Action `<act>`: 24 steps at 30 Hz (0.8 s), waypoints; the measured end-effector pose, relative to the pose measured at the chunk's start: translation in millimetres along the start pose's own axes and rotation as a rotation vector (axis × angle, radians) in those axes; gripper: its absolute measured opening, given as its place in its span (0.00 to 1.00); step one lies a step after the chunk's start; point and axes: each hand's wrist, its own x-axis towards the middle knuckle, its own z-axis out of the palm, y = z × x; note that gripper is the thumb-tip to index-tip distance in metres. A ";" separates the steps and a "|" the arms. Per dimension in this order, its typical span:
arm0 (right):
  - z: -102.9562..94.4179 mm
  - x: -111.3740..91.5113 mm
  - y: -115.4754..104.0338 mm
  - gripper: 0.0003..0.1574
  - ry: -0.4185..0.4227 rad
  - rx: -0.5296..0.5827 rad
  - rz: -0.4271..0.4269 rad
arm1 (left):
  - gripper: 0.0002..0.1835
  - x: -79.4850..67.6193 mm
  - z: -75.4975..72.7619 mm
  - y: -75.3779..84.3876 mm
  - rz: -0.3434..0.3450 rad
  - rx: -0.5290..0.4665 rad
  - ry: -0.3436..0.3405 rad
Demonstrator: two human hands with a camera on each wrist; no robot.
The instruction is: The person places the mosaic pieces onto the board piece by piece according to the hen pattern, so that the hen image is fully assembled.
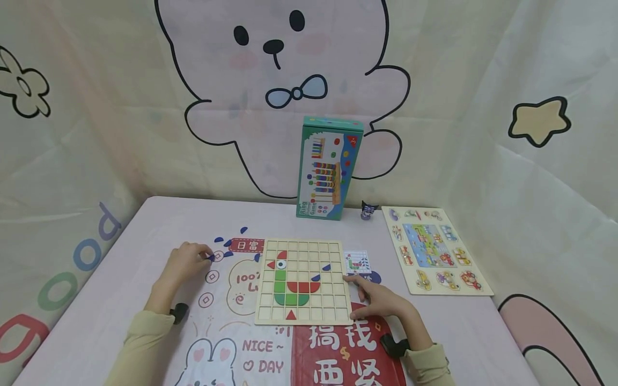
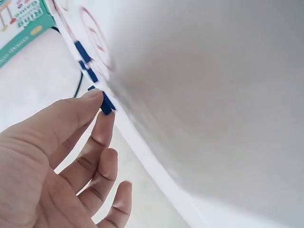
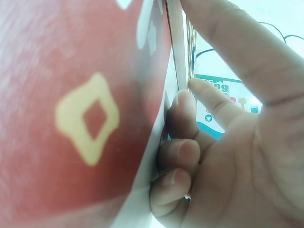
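My left hand point(image 1: 187, 261) pinches a small blue half-round piece point(image 2: 108, 102) between thumb and forefinger, low over the mat left of the gridded wooden board point(image 1: 333, 310). Loose blue pieces point(image 1: 219, 239) lie around those fingertips. On the board, red, green and white tiles make a bird shape, with a white eye tile point(image 1: 281, 264), a red half-round body point(image 1: 303, 287) and two blue pieces point(image 1: 326, 267) on its right. My right hand point(image 1: 383, 300) rests at the board's right edge, forefinger and thumb stretched apart along it, the other fingers bent below.
A printed pattern card point(image 1: 357, 261) lies right of the board. Behind stand a green toy box point(image 1: 328, 169) and a small dark figurine point(image 1: 368, 210). At the right lies an animal picture puzzle board point(image 1: 436, 252). A printed mat point(image 1: 263, 348) spreads underneath.
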 end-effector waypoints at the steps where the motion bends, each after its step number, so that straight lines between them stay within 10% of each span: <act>1: 0.0 -0.1 0.0 0.52 0.000 0.000 0.000 | 0.09 0.2 0.3 2.6 0.000 -0.007 -0.006; 24: 0.7 1.3 2.1 0.53 -0.001 -0.010 0.013 | 0.09 1.5 17.4 81.7 0.141 -0.043 0.020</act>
